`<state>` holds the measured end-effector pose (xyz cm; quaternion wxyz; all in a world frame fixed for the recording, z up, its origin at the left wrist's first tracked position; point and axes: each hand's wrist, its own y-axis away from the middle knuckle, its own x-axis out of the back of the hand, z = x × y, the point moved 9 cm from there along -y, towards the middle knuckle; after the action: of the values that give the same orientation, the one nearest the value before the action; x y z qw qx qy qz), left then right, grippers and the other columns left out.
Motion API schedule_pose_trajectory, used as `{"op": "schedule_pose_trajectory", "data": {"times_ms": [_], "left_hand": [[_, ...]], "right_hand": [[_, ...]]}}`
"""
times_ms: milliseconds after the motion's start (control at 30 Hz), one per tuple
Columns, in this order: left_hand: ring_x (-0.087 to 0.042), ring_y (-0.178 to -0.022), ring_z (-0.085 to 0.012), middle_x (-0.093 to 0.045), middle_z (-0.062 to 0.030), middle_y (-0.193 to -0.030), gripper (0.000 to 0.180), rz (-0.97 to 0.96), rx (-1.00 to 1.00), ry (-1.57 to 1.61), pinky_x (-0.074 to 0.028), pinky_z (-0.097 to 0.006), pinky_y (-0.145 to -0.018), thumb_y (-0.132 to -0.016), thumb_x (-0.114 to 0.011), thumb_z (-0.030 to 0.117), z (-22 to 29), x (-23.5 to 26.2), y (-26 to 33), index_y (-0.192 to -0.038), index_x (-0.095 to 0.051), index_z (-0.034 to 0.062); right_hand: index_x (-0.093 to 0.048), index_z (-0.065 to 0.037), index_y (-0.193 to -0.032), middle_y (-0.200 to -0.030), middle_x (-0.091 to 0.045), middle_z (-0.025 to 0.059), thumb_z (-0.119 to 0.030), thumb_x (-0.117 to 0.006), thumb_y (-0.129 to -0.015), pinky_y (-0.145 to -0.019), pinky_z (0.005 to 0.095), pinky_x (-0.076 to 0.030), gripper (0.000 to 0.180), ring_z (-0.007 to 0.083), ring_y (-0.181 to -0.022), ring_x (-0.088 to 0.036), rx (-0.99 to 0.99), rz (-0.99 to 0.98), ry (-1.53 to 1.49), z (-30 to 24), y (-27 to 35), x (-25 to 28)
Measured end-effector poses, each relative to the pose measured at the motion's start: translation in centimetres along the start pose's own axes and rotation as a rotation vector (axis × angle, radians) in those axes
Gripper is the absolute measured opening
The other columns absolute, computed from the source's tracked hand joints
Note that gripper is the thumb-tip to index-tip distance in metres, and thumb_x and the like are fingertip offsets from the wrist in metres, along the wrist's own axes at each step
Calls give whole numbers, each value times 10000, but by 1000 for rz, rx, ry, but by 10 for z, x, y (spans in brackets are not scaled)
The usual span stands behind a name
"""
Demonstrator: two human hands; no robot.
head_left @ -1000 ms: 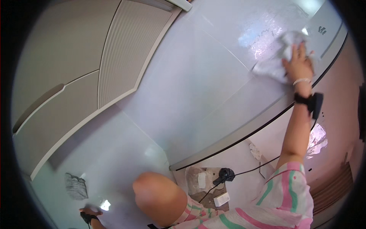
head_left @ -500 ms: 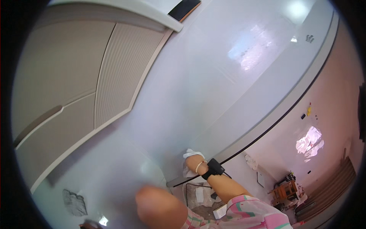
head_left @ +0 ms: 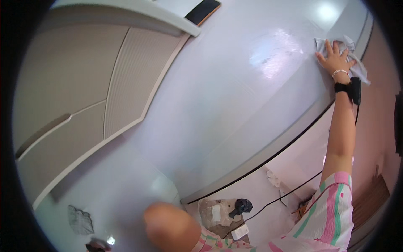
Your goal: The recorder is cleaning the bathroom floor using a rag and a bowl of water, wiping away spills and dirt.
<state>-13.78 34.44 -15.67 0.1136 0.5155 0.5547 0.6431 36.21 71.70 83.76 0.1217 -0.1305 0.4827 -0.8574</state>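
My right hand point(head_left: 336, 60) lies with fingers spread on a crumpled white cloth point(head_left: 321, 43), pressing it onto the pale strip at the far right edge of a glossy surface point(head_left: 201, 122). Parts of the cloth stick out beyond the fingertips and on the hand's right side. A beaded bracelet point(head_left: 340, 72) and a black strap with a dark box-shaped device point(head_left: 355, 90) are on that wrist. At bottom centre a bare bent limb point(head_left: 174, 227) comes out of a patterned sleeve or leg; whether elbow or knee, I cannot tell. My left hand is out of sight.
A beige cabinet with ridged front point(head_left: 138, 80) stands at left. A dark flat rectangular object point(head_left: 203, 11) lies at the top. Beyond the black edge line are a clear plastic bag point(head_left: 216, 213), a black bundle point(head_left: 242, 206), a white box point(head_left: 239, 232) and a cable point(head_left: 273, 202). A grey patterned piece point(head_left: 80, 220) lies lower left.
My right hand has swept with the cloth from the near corner up along the edge to the far right. Its fingers are now spread. The bent limb has shifted slightly left.
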Motion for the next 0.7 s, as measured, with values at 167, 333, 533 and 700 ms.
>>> {"op": "schedule_pose_trajectory", "data": {"times_ms": [167,333,533,700], "left_hand": [[-581,-1244,-314,-626,-98,-1345,922,-248,38,70,-456,-548,-1021,-617,-722,778,2,-8,-13,-1329,-608,203],[-627,-1182,-224,-680,-33,-1245,1126,189,79,1,-354,-414,-1073,-419,-783,825,-33,-82,-91,-1323,-579,183],[-570,-1256,-287,-627,-67,-1326,1117,151,-1,96,-462,-388,-992,-490,-836,738,-25,-53,-61,-1383,-538,137],[-599,-1218,-324,-546,-159,-1408,1109,76,226,46,-534,-429,-903,-462,-856,721,-22,-29,-36,-1392,-551,198]], "right_hand": [[-245,-353,-1575,-1645,-248,-2,-734,-531,-856,-1077,817,-125,862,450,-1499,-157,261,44,-183,-144,117,-44],[-382,-280,-1519,-1584,-359,50,-285,-666,-862,-1148,671,-214,715,484,-1455,-235,854,67,-636,-349,370,-31],[-482,-221,-1441,-1586,-357,44,-222,-523,-948,-1150,547,-300,494,394,-1428,-337,1318,-203,-572,-461,629,-115],[-509,-141,-1418,-1562,-400,69,-269,-462,-994,-1152,481,-323,446,324,-1402,-397,1465,-212,-573,-514,745,-137]]}}
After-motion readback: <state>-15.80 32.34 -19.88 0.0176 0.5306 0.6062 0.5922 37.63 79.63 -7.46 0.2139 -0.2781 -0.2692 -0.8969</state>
